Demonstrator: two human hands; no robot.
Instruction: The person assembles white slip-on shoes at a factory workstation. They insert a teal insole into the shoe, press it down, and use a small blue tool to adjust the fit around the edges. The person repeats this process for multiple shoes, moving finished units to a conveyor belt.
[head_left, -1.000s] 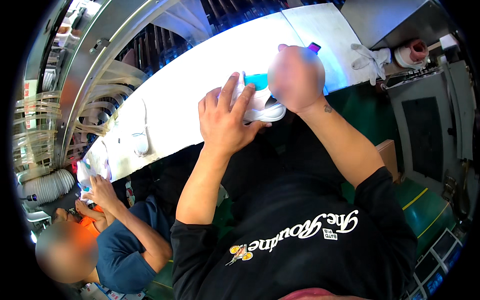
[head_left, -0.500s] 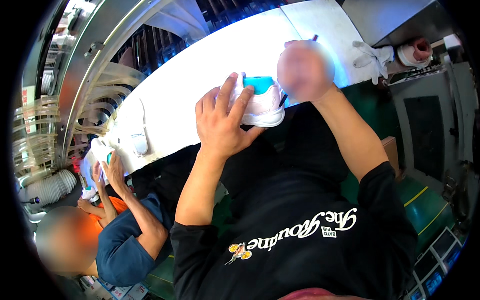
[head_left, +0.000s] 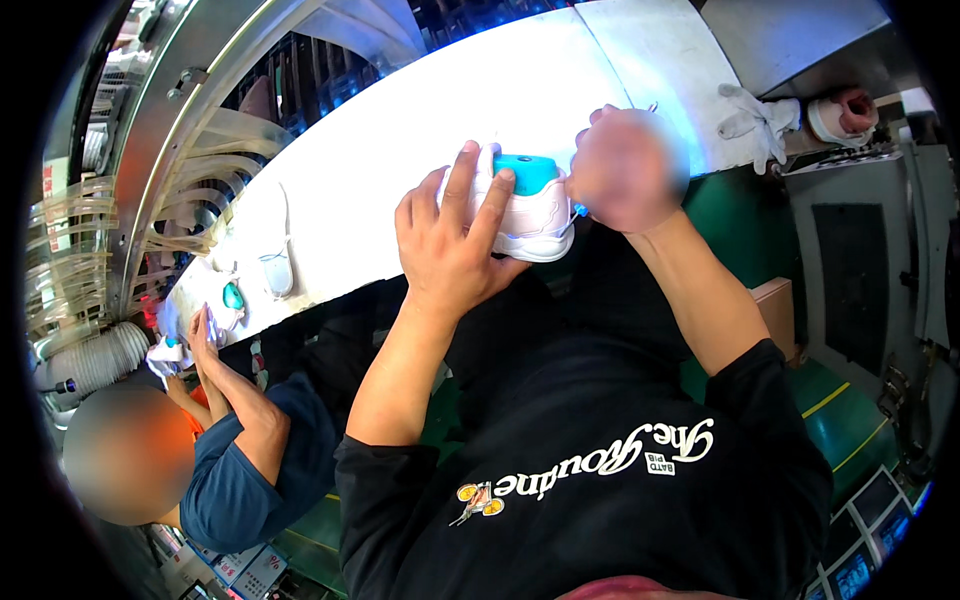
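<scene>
My left hand (head_left: pixel 450 245) grips a white shoe (head_left: pixel 535 218) that holds a teal last (head_left: pixel 527 172) inside it, fingers spread over its upper and side. The shoe sits at the near edge of the bright white conveyor table (head_left: pixel 400 150). My right hand (head_left: pixel 625 170) is closed at the shoe's right end, touching it; what it pinches there is blurred and hidden.
A white shoe sole (head_left: pixel 277 272) lies on the table to the left. A co-worker in a blue shirt (head_left: pixel 250 470) handles another shoe with a teal last (head_left: pixel 232 296) at far left. White gloves (head_left: pixel 757 120) and a tape roll (head_left: pixel 840 115) lie at the right.
The shoe has been drawn toward me and turned, so the teal last faces up. My left hand shifted from under it onto its upper. The co-worker's hands moved to their shoe.
</scene>
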